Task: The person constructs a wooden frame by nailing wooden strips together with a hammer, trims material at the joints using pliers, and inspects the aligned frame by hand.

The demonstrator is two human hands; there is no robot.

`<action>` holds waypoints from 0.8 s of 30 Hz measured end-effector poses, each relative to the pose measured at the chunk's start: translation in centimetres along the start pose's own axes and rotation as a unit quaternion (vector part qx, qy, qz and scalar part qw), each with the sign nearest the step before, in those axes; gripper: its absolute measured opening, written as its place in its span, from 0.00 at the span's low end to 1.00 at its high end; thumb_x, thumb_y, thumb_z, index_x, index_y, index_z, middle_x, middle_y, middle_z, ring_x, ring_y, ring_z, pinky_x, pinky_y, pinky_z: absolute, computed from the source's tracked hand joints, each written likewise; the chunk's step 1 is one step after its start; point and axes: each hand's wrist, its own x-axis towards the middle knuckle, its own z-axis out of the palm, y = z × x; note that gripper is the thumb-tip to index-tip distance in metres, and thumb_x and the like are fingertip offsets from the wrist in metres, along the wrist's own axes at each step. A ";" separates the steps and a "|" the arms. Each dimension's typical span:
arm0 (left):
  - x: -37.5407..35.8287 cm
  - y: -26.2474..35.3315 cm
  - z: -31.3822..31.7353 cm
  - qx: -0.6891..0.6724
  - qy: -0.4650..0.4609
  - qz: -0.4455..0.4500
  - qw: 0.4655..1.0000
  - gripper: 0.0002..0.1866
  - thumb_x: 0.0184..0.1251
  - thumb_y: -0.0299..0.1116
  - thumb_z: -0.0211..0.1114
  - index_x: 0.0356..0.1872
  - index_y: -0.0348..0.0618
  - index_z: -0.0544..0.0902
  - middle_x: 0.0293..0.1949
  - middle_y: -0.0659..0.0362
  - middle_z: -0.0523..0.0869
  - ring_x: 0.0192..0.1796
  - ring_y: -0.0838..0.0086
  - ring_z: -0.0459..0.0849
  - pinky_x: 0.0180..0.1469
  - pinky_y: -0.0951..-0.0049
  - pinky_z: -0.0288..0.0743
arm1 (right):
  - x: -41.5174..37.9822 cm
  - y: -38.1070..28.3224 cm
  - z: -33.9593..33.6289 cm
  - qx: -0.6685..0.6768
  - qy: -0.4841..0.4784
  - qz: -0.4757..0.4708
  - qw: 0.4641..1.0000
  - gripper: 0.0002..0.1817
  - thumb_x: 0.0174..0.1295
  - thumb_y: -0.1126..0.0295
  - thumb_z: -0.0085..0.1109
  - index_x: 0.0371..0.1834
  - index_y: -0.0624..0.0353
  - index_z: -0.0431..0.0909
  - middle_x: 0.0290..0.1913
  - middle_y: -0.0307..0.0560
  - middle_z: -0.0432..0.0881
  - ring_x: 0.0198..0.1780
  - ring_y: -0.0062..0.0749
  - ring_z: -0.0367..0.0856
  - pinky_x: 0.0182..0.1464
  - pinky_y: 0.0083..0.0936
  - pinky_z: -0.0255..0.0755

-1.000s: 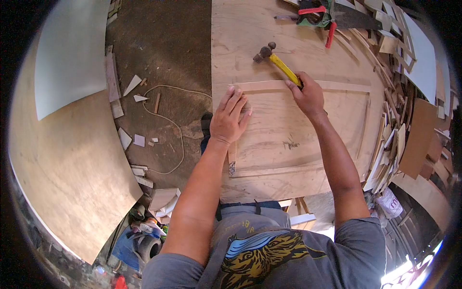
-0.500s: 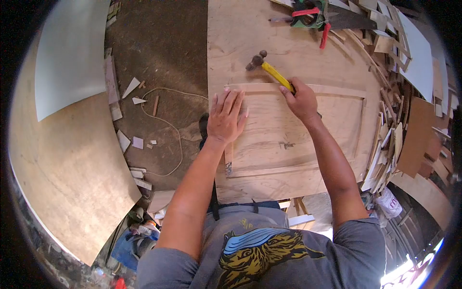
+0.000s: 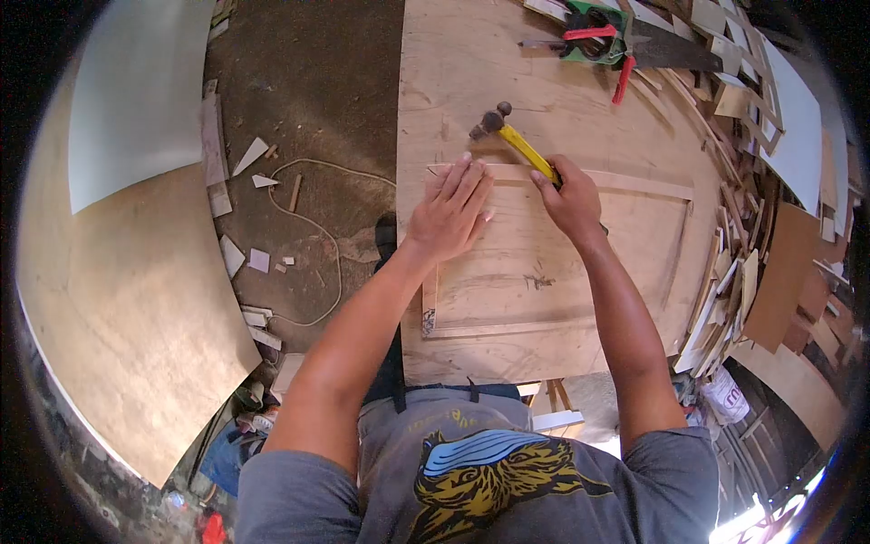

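Observation:
My right hand (image 3: 573, 197) is wrapped around the dark grip of a ball-peen hammer with a yellow handle (image 3: 523, 149). The hammer's head sits beyond the far strip of a rectangular wooden frame (image 3: 648, 187), pointing to the left. Fingers stretched and lying flat, my left hand (image 3: 449, 210) rests over the frame's far left corner area and covers part of it. Under the frame is a broad plywood sheet (image 3: 444, 82). Dark marks show on the wood inside the frame, and a small patterned patch marks its near left corner.
At the far right lie a green tool with red handles (image 3: 594, 34) and a saw blade (image 3: 675, 47). Wood offcuts (image 3: 725, 304) pile along the right side. On the left, a cord (image 3: 337, 263) and scraps lie on the dirt floor, beside another large board (image 3: 136, 299).
My left hand has slid a little to the right along the far strip of the frame. The hammer stays in my right hand, and the whole view has shifted slightly.

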 end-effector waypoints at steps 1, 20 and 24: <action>0.0 0.0 0.2 -0.007 -0.003 -0.002 1.000 0.36 0.76 0.49 0.65 0.77 0.39 0.72 0.79 0.48 0.69 0.83 0.51 0.64 0.82 0.48 0.59 | 0.0 0.0 0.1 0.000 0.001 -0.001 1.000 0.20 0.72 0.49 0.64 0.54 0.51 0.84 0.41 0.55 0.89 0.45 0.58 0.88 0.46 0.51 0.79; 0.5 -0.2 0.5 0.034 -0.007 0.003 0.999 0.32 0.78 0.52 0.61 0.76 0.45 0.76 0.79 0.54 0.72 0.82 0.57 0.67 0.80 0.53 0.64 | 2.1 -1.2 -1.0 -0.005 -0.019 -0.115 0.993 0.22 0.74 0.56 0.63 0.71 0.38 0.81 0.44 0.49 0.89 0.43 0.51 0.89 0.46 0.46 0.82; 0.6 -0.3 0.8 0.025 0.005 0.000 1.000 0.31 0.78 0.51 0.62 0.75 0.46 0.78 0.78 0.55 0.73 0.81 0.58 0.69 0.80 0.53 0.64 | 2.6 -2.3 -0.9 -0.053 -0.033 -0.157 0.986 0.22 0.73 0.59 0.64 0.70 0.36 0.82 0.41 0.46 0.86 0.40 0.48 0.88 0.42 0.43 0.81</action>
